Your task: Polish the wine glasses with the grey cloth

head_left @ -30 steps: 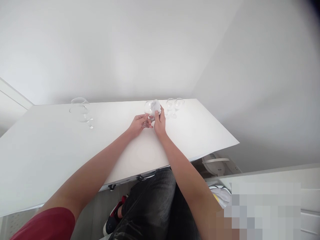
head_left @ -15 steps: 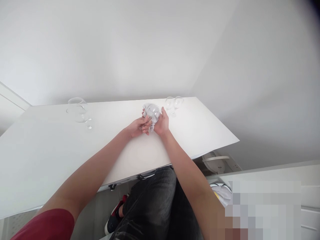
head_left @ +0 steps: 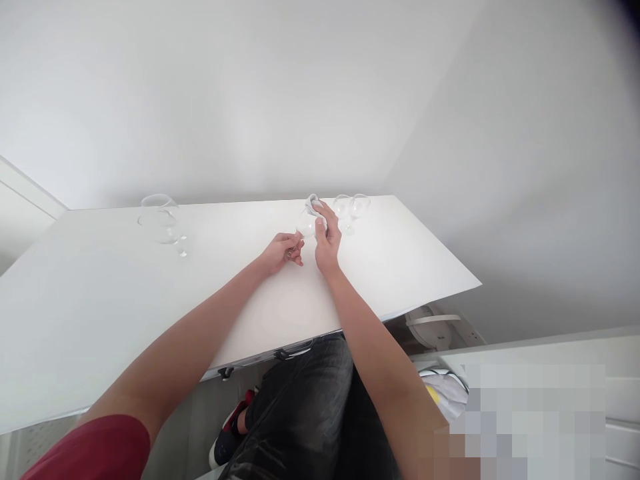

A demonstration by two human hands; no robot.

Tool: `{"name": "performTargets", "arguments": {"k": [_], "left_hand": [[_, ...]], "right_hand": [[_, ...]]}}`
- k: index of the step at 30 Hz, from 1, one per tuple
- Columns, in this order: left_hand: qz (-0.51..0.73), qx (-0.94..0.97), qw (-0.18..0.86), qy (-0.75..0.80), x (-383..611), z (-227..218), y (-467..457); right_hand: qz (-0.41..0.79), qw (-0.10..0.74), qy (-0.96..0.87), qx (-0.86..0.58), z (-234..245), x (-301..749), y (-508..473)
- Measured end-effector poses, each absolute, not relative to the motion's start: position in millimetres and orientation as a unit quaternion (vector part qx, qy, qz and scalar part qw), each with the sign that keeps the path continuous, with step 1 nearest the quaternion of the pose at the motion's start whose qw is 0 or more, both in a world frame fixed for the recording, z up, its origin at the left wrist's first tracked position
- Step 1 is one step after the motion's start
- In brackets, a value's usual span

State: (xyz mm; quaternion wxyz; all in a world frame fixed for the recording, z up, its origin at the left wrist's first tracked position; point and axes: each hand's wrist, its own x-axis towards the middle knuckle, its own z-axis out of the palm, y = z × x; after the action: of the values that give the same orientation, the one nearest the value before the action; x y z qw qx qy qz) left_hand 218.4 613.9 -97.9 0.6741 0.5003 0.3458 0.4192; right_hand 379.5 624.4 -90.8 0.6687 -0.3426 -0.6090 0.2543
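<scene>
Over the middle of the white table [head_left: 280,300], a clear stemmed glass [head_left: 306,225] is held tilted between my hands. My left hand [head_left: 283,253] pinches it low down, around its stem or base, which the fingers mostly hide. A whitish cloth [head_left: 314,202] is gripped in my right hand [head_left: 329,237], pressed to the bowl at its rim and far side. Just beyond that hand, two clear stemmed glasses [head_left: 359,205] stand close together near the back edge.
More clear stemmed glasses [head_left: 160,220] stand at the back left of the table. A pale wall rises behind. Below the right edge is a round white appliance [head_left: 433,327], perhaps a fan. My legs [head_left: 305,407] are under the front edge.
My right hand has risen from beneath the bowl to its right side, taking the cloth up to the rim. My left hand has stayed low on the glass, now apart from the cloth.
</scene>
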Motion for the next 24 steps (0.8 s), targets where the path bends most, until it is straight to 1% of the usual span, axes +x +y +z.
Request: {"name": "performTargets", "arguments": {"k": [4,8,11,13,15,17,18,21,24], "left_hand": [[0.447,0.541,0.606,0.374,222.8,-103.2,614.3],[0.481,0.543,0.549,0.415,226.7,-109.1,616.6],[0.496,0.576,0.424,0.493,226.7,-111.8,617.3],[0.481,0.619,0.331,0.525,226.1,-111.3,616.2],[0.447,0.668,0.264,0.534,226.2,-109.6,613.9],[0.405,0.705,0.226,0.537,227.3,-108.2,611.4],[0.390,0.715,0.219,0.537,228.0,-108.0,610.4],[0.397,0.713,0.253,0.521,228.4,-109.1,609.1],[0.438,0.690,0.285,0.501,226.5,-109.7,609.5]], "right_hand": [[0.090,0.602,-0.694,-0.384,-96.2,378.8,627.3],[-0.001,0.521,-0.780,-0.346,-105.0,373.1,631.5],[-0.042,0.462,-0.824,-0.324,-108.6,367.8,632.5],[-0.060,0.466,-0.815,-0.339,-108.6,365.9,633.3],[-0.064,0.518,-0.765,-0.377,-107.7,366.7,634.4],[-0.026,0.576,-0.695,-0.431,-107.0,370.5,635.8],[0.015,0.597,-0.657,-0.459,-107.0,373.4,636.6],[0.208,0.631,-0.543,-0.514,-107.9,383.8,640.3],[0.412,0.659,-0.409,-0.479,-107.3,391.5,646.3]]}}
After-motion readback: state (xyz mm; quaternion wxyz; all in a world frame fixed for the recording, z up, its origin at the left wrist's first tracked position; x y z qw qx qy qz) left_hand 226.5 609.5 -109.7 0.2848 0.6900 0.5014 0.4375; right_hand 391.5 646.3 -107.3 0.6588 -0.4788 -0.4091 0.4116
